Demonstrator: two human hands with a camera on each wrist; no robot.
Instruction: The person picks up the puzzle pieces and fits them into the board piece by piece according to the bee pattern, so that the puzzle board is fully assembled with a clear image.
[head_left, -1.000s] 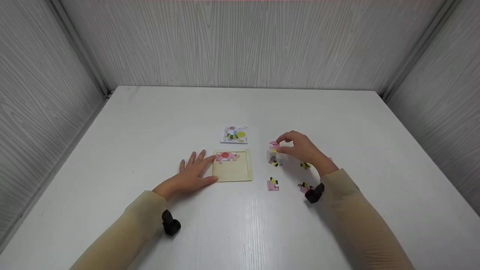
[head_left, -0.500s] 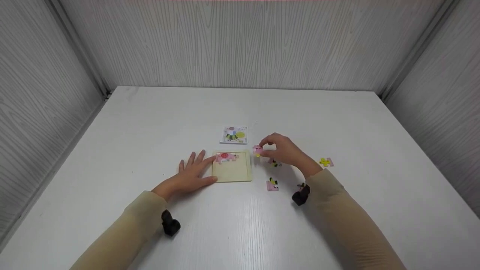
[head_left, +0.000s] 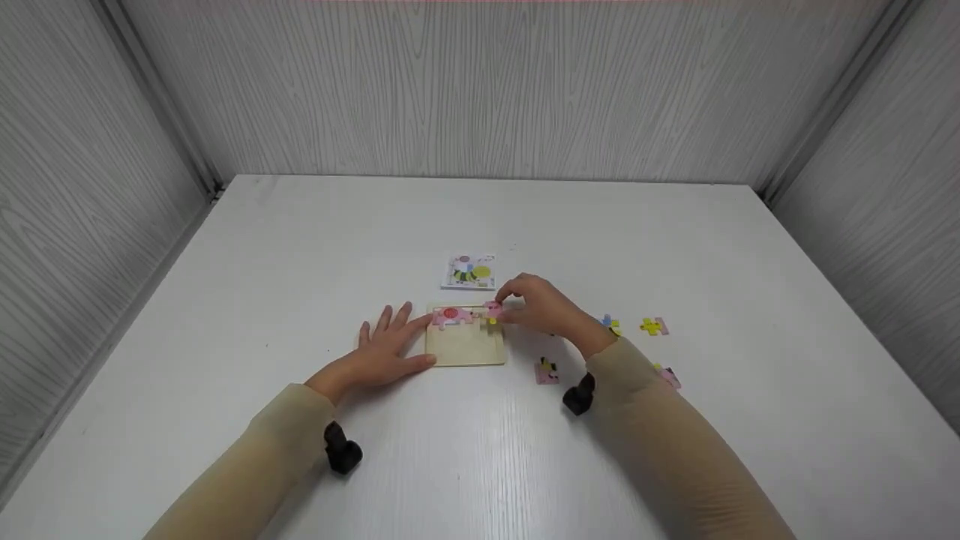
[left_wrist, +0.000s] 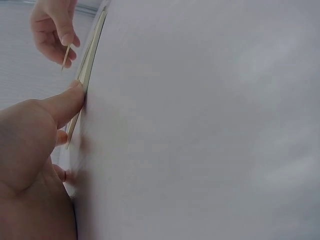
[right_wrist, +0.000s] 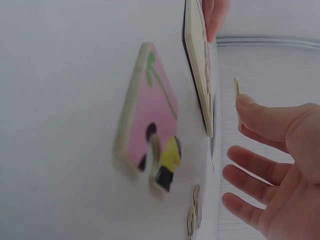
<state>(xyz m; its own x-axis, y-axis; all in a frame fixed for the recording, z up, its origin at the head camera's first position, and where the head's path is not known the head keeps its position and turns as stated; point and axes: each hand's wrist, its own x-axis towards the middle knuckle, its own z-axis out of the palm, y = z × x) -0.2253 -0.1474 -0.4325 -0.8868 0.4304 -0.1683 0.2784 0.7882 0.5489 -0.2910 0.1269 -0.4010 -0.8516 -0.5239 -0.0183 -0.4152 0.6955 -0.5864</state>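
Note:
A pale wooden puzzle tray (head_left: 465,349) lies on the table, with joined pink puzzle pieces (head_left: 452,316) along its far left part. My left hand (head_left: 386,350) rests flat with spread fingers, its thumb and a fingertip touching the tray's left edge. Between thumb and forefinger my right hand (head_left: 544,311) pinches a pink and yellow puzzle piece (head_left: 493,309) above the tray's far right corner. In the right wrist view that piece (right_wrist: 238,105) appears edge-on, above the tray (right_wrist: 199,65), while the other fingers are loosely bent.
A picture card (head_left: 469,271) with a bee lies behind the tray. Loose pieces lie to the right: a pink and black one (head_left: 547,370), a yellow one (head_left: 654,326), a blue and yellow one (head_left: 610,324) and a pink one (head_left: 667,376) partly behind the right sleeve.
My right hand has carried the pinched puzzle piece leftward, from beside the tray to over its far right corner. Loose pieces behind the right arm have come into view. My left hand stays put.

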